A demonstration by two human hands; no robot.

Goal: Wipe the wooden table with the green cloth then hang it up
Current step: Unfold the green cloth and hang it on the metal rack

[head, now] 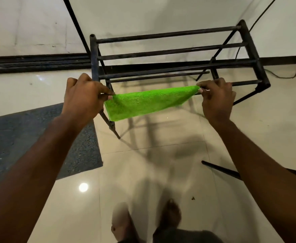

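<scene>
— Green cloth (143, 104) stretched flat between both hands, top edge taut, lower edge sagging down and toward the left. Held that way, by the look of it, to lay the fold line straight over a rail.

— Which rail?

— Nearest bar (245, 83) of the black metal rack (175, 50), judging by position. Runs just behind the fingertips on the right side, hidden behind the cloth in the middle. Touching the bar or just clear of it: cannot tell.

— And the grip?

— Left hand (84, 99): thumb and forefinger pinched shut on the cloth's left top corner, other fingers curled in, no gap. Right hand (217, 99): same pinch, thumb and fingers (202, 90) closed narrow on the right top corner, remaining fingers folded under.

— Why corners only?

— Probably to keep the cloth spread at full width, so no bunching once draped.

— Wiping done, then?

— Likely. No wooden table in sight, cloth already at the rack, so hanging step in hand, not yet finished.

— Anything else near?

— Beyond the fingertips, three more rails stepping away toward the pale wall (143, 14). Below the left wrist, a grey mat (38, 137) on the glossy tiled floor (143, 172). Under the right forearm, a dark rod (220, 170) lying apart. Feet at bottom, blurred.

— Risk?

— Cloth slipping off a smooth bar if draped unevenly.
</scene>
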